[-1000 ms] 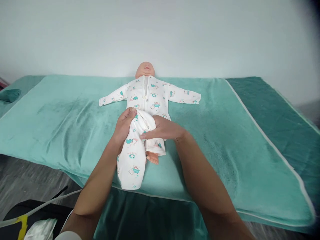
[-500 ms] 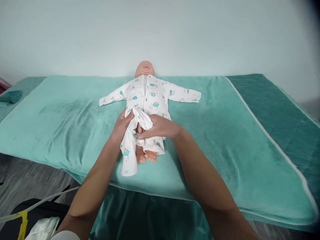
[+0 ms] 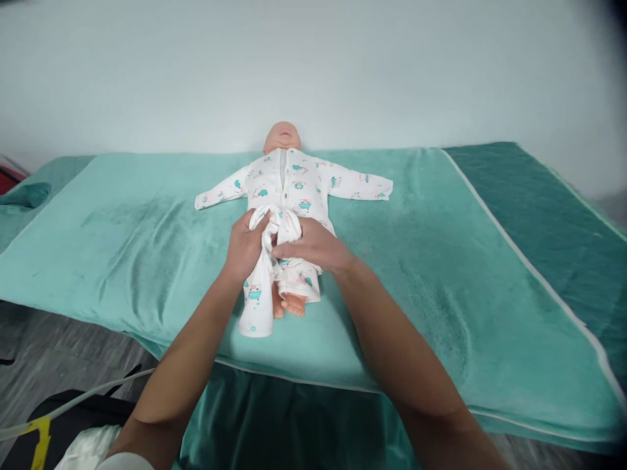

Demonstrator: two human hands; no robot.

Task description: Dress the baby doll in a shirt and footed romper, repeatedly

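Observation:
A baby doll (image 3: 283,136) lies on its back with its head toward the wall. It wears a white long-sleeved baby top (image 3: 313,184) with a green and red print, sleeves spread to both sides. Over its legs, my left hand (image 3: 245,247) pinches the bunched waist of matching baby pants (image 3: 257,305). My right hand (image 3: 313,245) grips the other side of that waist, thumb toward the middle. One pant leg hangs loose on the left; the other covers the leg on the right. Both bare feet (image 3: 292,305) show below the cloth.
Light green velvety cloth (image 3: 147,228) covers the bed, with a darker green part (image 3: 529,196) at the right. A white wall (image 3: 313,65) stands behind. At the lower left are a black bag (image 3: 73,418), a pale hose (image 3: 93,390) with yellow tape (image 3: 42,444), and white material (image 3: 88,447).
My hands have gathered the pants' waist tighter and moved slightly up toward the doll's belly. The loose pant leg has shifted a little right, covering more of one foot.

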